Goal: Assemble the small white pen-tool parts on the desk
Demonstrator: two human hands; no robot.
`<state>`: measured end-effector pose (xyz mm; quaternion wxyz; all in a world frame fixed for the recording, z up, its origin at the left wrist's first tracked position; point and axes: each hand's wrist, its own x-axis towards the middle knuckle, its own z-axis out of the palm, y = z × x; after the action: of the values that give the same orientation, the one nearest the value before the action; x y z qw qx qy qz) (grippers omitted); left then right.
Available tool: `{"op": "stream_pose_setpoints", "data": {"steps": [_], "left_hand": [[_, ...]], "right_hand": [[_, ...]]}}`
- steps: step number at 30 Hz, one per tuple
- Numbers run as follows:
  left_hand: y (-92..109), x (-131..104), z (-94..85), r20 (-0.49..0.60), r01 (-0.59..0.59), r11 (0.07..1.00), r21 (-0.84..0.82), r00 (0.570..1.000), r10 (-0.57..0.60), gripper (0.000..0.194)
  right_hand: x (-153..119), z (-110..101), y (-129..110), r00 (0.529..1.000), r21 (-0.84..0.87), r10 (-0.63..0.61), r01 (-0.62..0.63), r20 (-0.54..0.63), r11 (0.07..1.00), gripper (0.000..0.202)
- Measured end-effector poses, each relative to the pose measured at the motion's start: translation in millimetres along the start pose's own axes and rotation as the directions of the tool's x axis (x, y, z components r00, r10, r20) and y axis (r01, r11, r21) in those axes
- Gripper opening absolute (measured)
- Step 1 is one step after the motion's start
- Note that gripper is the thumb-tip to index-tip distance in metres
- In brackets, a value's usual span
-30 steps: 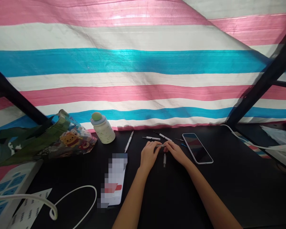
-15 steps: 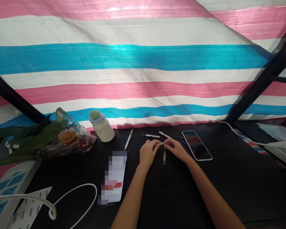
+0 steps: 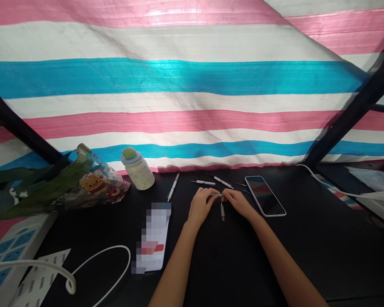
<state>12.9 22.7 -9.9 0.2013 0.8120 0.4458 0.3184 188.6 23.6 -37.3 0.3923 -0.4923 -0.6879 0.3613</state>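
Note:
My left hand [image 3: 201, 206] is closed, thumb and fingers pinching one end of a small pale pen part [image 3: 216, 195]. At its other end, the fingertips of my right hand [image 3: 239, 202] are pressed together, so both hands meet around the piece. Fingers hide much of it. Just below the right fingertips a grey pen barrel [image 3: 222, 212] with a thin tip lies on the black table. Beyond my hands are a white pen [image 3: 203, 182] and another white pen [image 3: 223, 182] with a dark thin end. A third white pen [image 3: 173, 187] lies to the left.
A phone [image 3: 265, 196] lies right, near a small blue strip [image 3: 247, 192]; a lit phone [image 3: 155, 243] lies left. Farther left are a bottle [image 3: 140, 172], a cartoon bag [image 3: 99, 183], a power strip [image 3: 19, 247], printed paper [image 3: 48, 273] and a looping white cable [image 3: 129, 256]. Striped sheeting [image 3: 179, 76] hangs behind.
Both hands stay pinched together at nearly the same spot. The right fingers have shifted slightly on the pen part; the view has moved a little.

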Motion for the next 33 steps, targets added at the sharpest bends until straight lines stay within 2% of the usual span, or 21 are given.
{"op": "stream_pose_setpoints", "data": {"steps": [8, 16, 22, 26, 29, 33], "left_hand": [[-0.4, -1.2, 1.9, -0.032, 0.002, 1.0, -0.011, 0.999, -0.002, 0.017], [1.0, -0.5, 2.1, 0.004, 0.007, 1.0, -0.018, 1.0, -0.007, 0.019], [2.0, -1.3, 3.3, -0.002, 0.01, 0.999, -0.048, 1.0, -0.01, 0.019], [3.5, -1.9, 4.3, 0.02, 0.01, 0.999, -0.036, 1.0, -0.01, 0.019], [3.7, -1.6, 4.4, 0.046, -0.012, 0.999, -0.037, 0.999, 0.014, 0.02], [1.0, -0.3, 3.1, 0.014, 0.011, 0.999, -0.041, 1.0, -0.011, 0.019]], "right_hand": [[1.0, 1.8, 0.5, 0.999, 0.012, 0.016, -0.016, -0.034, 1.0, 0.038], [2.6, 2.1, 1.2, 0.999, -0.053, 0.01, -0.013, -0.053, 0.998, 0.046], [1.6, 3.7, -3.5, 0.991, -0.005, 0.016, -0.017, -0.135, 1.0, 0.032], [1.7, 5.1, -2.7, 0.984, -0.047, 0.044, -0.053, -0.171, 0.997, 0.035], [1.5, 5.6, -2.6, 0.983, -0.061, 0.075, -0.086, -0.167, 0.994, 0.039], [0.3, 3.0, -6.1, 0.993, 0.006, 0.041, -0.041, -0.108, 0.999, 0.036]]}}
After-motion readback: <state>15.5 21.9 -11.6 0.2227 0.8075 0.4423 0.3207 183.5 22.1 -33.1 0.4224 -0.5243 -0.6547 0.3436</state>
